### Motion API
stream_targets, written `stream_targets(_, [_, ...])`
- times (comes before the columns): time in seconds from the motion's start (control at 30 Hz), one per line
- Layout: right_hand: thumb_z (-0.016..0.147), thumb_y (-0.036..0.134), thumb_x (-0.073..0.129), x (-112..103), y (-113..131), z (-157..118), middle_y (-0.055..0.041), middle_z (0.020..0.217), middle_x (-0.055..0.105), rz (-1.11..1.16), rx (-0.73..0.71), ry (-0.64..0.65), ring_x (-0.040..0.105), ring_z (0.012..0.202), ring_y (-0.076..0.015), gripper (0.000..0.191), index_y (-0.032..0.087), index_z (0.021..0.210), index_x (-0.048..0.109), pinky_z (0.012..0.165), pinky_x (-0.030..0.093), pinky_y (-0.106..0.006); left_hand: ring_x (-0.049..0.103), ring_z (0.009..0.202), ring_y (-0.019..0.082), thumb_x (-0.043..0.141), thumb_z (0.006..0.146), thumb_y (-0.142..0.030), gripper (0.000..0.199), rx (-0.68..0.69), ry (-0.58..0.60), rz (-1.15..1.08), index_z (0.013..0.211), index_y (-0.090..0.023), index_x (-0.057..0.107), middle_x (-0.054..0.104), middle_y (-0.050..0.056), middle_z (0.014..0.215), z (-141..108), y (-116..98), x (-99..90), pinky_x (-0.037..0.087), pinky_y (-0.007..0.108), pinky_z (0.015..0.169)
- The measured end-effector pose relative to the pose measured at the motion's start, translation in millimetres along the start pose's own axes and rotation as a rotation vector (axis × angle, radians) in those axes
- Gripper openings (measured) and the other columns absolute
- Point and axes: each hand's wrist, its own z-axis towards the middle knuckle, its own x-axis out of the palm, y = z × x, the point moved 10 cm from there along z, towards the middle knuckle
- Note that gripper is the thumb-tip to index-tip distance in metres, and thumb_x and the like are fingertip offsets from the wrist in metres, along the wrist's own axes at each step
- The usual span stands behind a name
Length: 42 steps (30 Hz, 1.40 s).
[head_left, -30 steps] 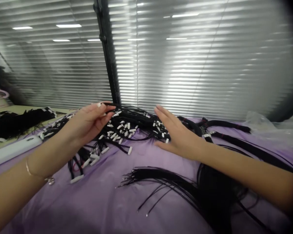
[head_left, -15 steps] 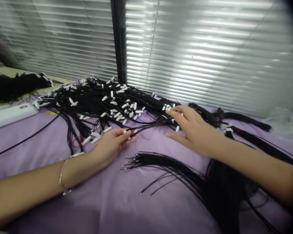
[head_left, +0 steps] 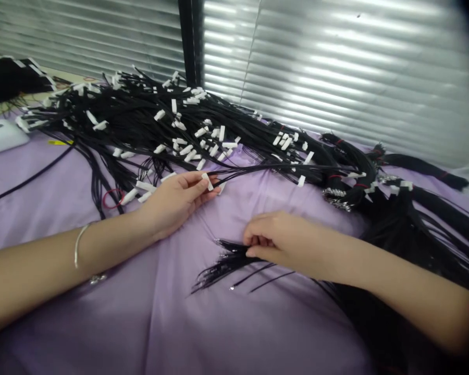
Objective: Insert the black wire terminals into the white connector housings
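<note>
Thumb and fingers of my left hand pinch a small white connector, from which thin black wires run off to the right. My right hand is curled over the near bundle of loose black wires, its thumb and fingers closed on some of them. Metal tips show at that bundle's left end. How many wires lie inside the right hand is hidden. Behind both hands spreads a large pile of black cables with white connectors on their ends.
A purple cloth covers the table. At left lie a white phone-like object and a red ring. More tied black wire bundles lie at right. Window blinds stand behind.
My right hand has come down from the cable pile to the near wire bundle and closed on it. My left hand keeps the white connector. The camera view has tilted down.
</note>
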Motion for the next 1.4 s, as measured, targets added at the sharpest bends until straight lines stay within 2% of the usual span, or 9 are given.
stream_targets(0.2, [0.083, 0.019, 0.057, -1.1, 7.8, 2.5, 0.0011, 0.078, 0.064, 0.175, -0.075, -0.02, 0.053, 0.07, -0.0101, 0.01, 0.017, 0.076, 0.064, 0.063, 0.038, -0.023, 0.059, 0.071, 0.01, 0.065, 0.082, -0.021, 0.009, 0.178, 0.018, 0.138, 0.076, -0.016, 0.07, 0.064, 0.0, 0.075, -4.5, -16.9, -1.5, 0.05, 0.019, 0.074])
stream_targets(0.3, [0.084, 0.021, 0.055, 0.3, 5.0, 4.3, 0.0014, 0.08, 0.067, 0.227, -0.058, -0.019, 0.056, 0.071, -0.0102, 0.012, 0.018, 0.081, 0.066, 0.063, 0.04, -0.023, 0.059, 0.071, 0.01, 0.065, 0.082, -0.02, 0.009, 0.152, 0.034, 0.097, 0.074, -0.016, 0.068, 0.064, 0.0, 0.075, -10.9, -13.3, -0.3, 0.05, 0.02, 0.076])
stream_targets(0.47, [0.086, 0.023, 0.051, -4.9, 1.2, 5.1, 0.0014, 0.075, 0.067, 0.086, 0.018, -0.063, 0.054, 0.065, -0.0098, 0.017, 0.018, 0.083, 0.067, 0.061, 0.037, -0.023, 0.061, 0.077, 0.01, 0.065, 0.083, -0.025, 0.01, 0.122, 0.141, 0.193, 0.088, -0.017, 0.069, 0.067, 0.001, 0.089, -14.9, -4.6, 8.7, 0.049, 0.021, 0.078])
stream_targets(0.6, [0.084, 0.021, 0.052, 4.4, 6.2, 2.6, 0.0035, 0.064, 0.062, 0.066, 0.021, 0.076, 0.047, 0.054, -0.007, 0.013, 0.018, 0.077, 0.063, 0.051, 0.032, -0.021, 0.062, 0.084, 0.013, 0.062, 0.085, -0.027, 0.014, 0.174, 0.208, 0.327, 0.093, -0.018, 0.069, 0.068, 0.003, 0.095, -9.5, -6.8, 10.9, 0.049, 0.024, 0.083])
stream_targets(0.8, [0.083, 0.024, 0.058, 15.3, 14.5, -1.4, 0.0012, 0.08, 0.065, 0.115, -0.033, 0.221, 0.055, 0.068, -0.0095, 0.012, 0.019, 0.08, 0.068, 0.061, 0.041, -0.022, 0.064, 0.085, 0.014, 0.063, 0.084, -0.027, 0.013, 0.178, 0.147, 0.323, 0.092, -0.018, 0.07, 0.07, 0.004, 0.097, -4.9, -9.8, -4.1, 0.049, 0.024, 0.084])
stream_targets(0.9, [0.083, 0.02, 0.058, 10.0, 15.3, 0.5, 0.0003, 0.085, 0.065, 0.08, -0.069, 0.14, 0.056, 0.076, -0.0111, 0.011, 0.019, 0.081, 0.068, 0.07, 0.041, -0.024, 0.065, 0.082, 0.014, 0.064, 0.083, -0.025, 0.011, 0.162, 0.114, 0.277, 0.088, -0.017, 0.069, 0.07, 0.004, 0.095, -5.7, -10.6, -7.6, 0.05, 0.024, 0.08])
stream_targets(1.1, [0.088, 0.022, 0.052, 13.9, 14.5, 2.0, 0.001, 0.085, 0.061, -0.001, -0.142, 0.089, 0.052, 0.079, -0.0128, 0.015, 0.019, 0.075, 0.058, 0.071, 0.038, -0.026, 0.059, 0.07, 0.01, 0.065, 0.082, -0.023, 0.008, 0.185, 0.064, 0.35, 0.086, -0.019, 0.071, 0.067, 0.0, 0.082, -17.4, -18.7, -6.1, 0.045, 0.017, 0.066])
stream_targets(1.27, [0.091, 0.024, 0.045, -12.1, 8.0, 0.1, 0.0027, 0.074, 0.061, -0.033, -0.052, -0.178, 0.052, 0.067, -0.0118, 0.016, 0.02, 0.079, 0.054, 0.063, 0.035, -0.026, 0.061, 0.071, 0.013, 0.066, 0.082, -0.027, 0.012, 0.185, 0.164, 0.42, 0.088, -0.019, 0.072, 0.069, 0.001, 0.078, -31.2, -19.2, 9.7, 0.047, 0.021, 0.07])
stream_targets(1.4, [0.088, 0.019, 0.047, -30.0, 18.6, -6.9, 0.0026, 0.07, 0.062, -0.023, -0.078, -0.364, 0.051, 0.061, -0.0095, 0.014, 0.019, 0.078, 0.057, 0.058, 0.034, -0.024, 0.065, 0.073, 0.015, 0.067, 0.08, -0.024, 0.028, 0.075, 0.228, 0.422, 0.109, -0.021, 0.068, 0.073, 0.002, 0.084, -39.5, -8.7, 17.4, 0.05, 0.024, 0.074])
